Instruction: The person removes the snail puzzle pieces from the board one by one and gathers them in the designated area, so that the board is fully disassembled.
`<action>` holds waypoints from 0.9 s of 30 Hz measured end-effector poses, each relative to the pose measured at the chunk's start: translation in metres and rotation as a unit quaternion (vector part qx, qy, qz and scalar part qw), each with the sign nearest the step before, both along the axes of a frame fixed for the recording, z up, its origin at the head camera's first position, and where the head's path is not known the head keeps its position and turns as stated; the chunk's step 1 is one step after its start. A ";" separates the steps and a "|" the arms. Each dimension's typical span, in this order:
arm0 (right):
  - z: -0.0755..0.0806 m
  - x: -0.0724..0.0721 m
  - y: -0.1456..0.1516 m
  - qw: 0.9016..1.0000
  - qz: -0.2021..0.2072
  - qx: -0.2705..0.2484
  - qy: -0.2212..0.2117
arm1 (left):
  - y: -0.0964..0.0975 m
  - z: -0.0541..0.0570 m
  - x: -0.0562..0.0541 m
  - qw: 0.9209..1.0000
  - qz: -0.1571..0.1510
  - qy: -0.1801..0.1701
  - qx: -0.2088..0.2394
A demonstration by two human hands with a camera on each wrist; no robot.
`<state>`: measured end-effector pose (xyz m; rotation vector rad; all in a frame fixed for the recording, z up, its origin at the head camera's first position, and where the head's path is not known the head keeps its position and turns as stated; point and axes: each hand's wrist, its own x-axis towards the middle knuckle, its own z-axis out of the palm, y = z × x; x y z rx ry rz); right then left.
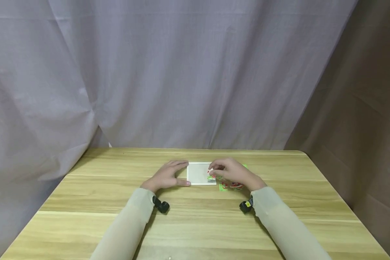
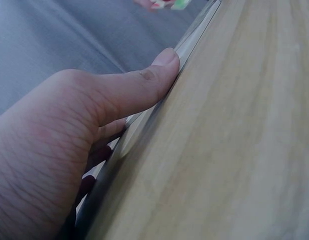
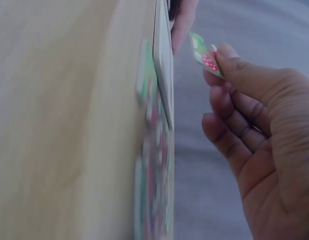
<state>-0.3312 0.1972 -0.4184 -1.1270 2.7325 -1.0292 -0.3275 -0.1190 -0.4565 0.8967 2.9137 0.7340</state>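
A shallow white-rimmed tray [image 1: 198,163] with a pale grey inside lies on the wooden table. At its left side rests my left hand [image 1: 169,176], thumb at the near corner and fingers spread toward the far one. The left wrist view shows the thumb [image 2: 139,90] straight against the rim. Between thumb and index finger, my right hand [image 1: 232,172] pinches a small flat puzzle piece [image 3: 204,54], green with a red white-dotted patch. The piece is tilted over the tray's right end. More colourful puzzle pieces [image 1: 236,185] lie beside the tray, partly hidden under the right hand.
The wooden table [image 1: 195,224] reaches back to a grey curtain [image 1: 169,79], with a darker curtain [image 1: 360,137] along its right side. Each wrist wears a small black camera; the left camera [image 1: 162,206] hangs just above the tabletop.
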 end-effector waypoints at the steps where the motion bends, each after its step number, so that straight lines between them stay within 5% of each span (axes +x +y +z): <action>1: 0.000 0.001 0.004 1.000 -0.004 -0.004 -0.001 | 0.000 0.000 0.000 1.000 -0.001 -0.001 0.000; 13: -0.010 0.014 0.078 0.997 -0.075 -0.021 0.020 | -0.003 -0.001 0.000 1.000 -0.006 -0.001 -0.001; 27: -0.026 0.022 0.129 0.996 -0.077 -0.044 -0.029 | -0.002 0.001 -0.001 1.000 -0.011 0.001 -0.005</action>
